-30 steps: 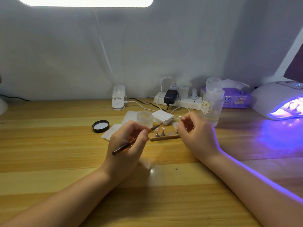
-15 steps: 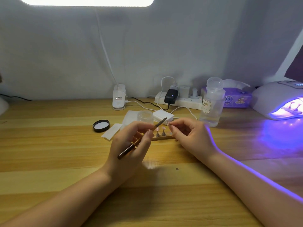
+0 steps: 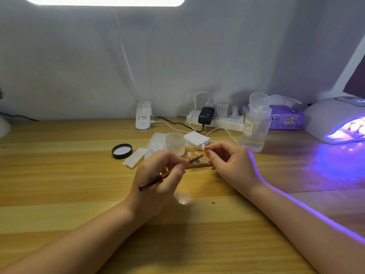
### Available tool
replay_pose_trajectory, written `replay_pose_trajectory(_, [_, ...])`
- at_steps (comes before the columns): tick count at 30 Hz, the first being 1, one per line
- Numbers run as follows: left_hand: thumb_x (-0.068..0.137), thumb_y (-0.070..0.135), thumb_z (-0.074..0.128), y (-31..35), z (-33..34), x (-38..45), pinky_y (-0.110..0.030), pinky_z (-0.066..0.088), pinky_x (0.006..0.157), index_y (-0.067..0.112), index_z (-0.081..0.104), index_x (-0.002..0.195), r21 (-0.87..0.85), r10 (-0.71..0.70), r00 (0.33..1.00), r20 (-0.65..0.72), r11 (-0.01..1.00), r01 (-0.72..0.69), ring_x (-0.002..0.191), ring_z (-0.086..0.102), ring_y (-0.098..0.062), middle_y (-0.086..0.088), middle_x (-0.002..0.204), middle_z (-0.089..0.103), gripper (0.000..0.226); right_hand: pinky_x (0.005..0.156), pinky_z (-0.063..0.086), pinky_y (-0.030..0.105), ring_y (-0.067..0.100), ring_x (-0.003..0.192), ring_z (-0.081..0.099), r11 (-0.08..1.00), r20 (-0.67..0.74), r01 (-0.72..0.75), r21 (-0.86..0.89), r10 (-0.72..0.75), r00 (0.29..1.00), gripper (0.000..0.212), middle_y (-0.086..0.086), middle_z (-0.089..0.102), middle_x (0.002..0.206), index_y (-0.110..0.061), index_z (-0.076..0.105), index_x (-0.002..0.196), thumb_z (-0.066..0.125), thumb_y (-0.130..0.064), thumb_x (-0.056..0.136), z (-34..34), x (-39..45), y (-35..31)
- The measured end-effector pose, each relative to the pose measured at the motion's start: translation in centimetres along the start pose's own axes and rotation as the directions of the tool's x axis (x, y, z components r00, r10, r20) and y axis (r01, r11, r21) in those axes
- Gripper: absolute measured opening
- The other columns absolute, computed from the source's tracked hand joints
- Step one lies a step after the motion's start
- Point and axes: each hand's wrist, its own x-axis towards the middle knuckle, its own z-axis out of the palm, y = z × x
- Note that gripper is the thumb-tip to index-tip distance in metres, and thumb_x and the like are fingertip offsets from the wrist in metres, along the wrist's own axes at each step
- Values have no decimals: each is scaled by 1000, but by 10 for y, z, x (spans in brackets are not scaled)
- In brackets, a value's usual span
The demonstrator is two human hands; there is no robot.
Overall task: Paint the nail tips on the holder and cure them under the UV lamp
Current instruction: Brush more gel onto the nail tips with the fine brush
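My right hand [image 3: 231, 165] has lifted one nail tip [image 3: 203, 147] off the holder [image 3: 199, 165], pinched at centre frame; my left hand [image 3: 158, 175], clamped on the brush [image 3: 152, 181], has brought its bristles close, so painting should start. Wooden desk [image 3: 59, 175], grey wall, UV lamp [image 3: 335, 119] glowing at the right edge.

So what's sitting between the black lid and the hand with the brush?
In the head view, a small white paper strip lies on the table between the black lid and the left hand holding the brush; otherwise bare wood.
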Motion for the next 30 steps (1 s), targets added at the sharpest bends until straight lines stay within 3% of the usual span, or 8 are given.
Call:
replay_pose_trajectory(3, [87,26,54,1,1,-1,-40,51,61,5,68,88,-6,3,999,-46,1000,-3,71,64,-17,2,77,67,25,67,57,37,15,67,67,1000,0,0,1,0,1000,15,-1,70,73,-25,69,92,67,-11,87,0,1,0])
replay_pose_trajectory(7, [91,24,56,2,2,0,-28,54,63,7,68,99,-5,33,999,-43,999,-33,75,65,-12,0,83,69,23,66,57,36,16,66,66,1000,4,15,-5,-15,1000,19,0,70,72,-28,68,90,68,-9,87,0,1,0])
replay_pose_trajectory(10, [91,25,57,2,2,0,-36,55,66,6,69,103,-29,15,1000,-1,999,-15,80,68,-17,-4,87,71,26,68,57,33,11,68,66,999,8,29,-17,-29,1000,21,-4,70,74,-29,68,91,68,-8,86,-1,1,1])
replay_pose_trajectory(13, [88,27,56,1,1,0,-42,52,63,5,72,94,-22,-7,1000,-4,1000,6,76,66,-20,-2,81,71,27,69,57,34,11,70,67,999,10,42,-29,-42,999,25,-6,70,76,-31,68,90,69,-7,85,0,1,1])
replay_pose_trajectory(17, [86,26,54,2,2,0,-32,50,61,5,69,85,18,17,998,-62,1000,-16,71,64,-14,3,75,68,26,67,56,38,16,66,66,999,-8,48,-21,-49,999,29,-2,70,72,-36,66,88,68,-7,86,-1,1,1])
replay_pose_trajectory(21, [91,25,55,2,3,1,-21,50,64,8,69,96,15,44,998,-48,999,-43,76,64,-11,0,81,69,22,68,57,39,13,67,66,999,-11,43,-31,-44,999,24,-2,70,73,-31,68,89,69,-7,86,1,2,3])
replay_pose_trajectory(27, [86,29,57,2,1,0,-44,51,64,9,72,93,-23,-24,999,-27,999,24,76,67,-21,2,80,71,26,68,57,37,11,68,66,998,-7,53,-37,-53,999,27,-5,69,73,-35,67,88,68,-8,86,1,2,4])
replay_pose_trajectory(30, [87,27,55,3,1,0,-41,51,62,10,69,89,-29,-18,998,-56,999,16,72,65,-18,5,77,68,23,67,57,39,14,69,67,998,-10,55,-33,-55,998,29,-2,70,74,-37,66,88,68,-8,87,1,2,5])
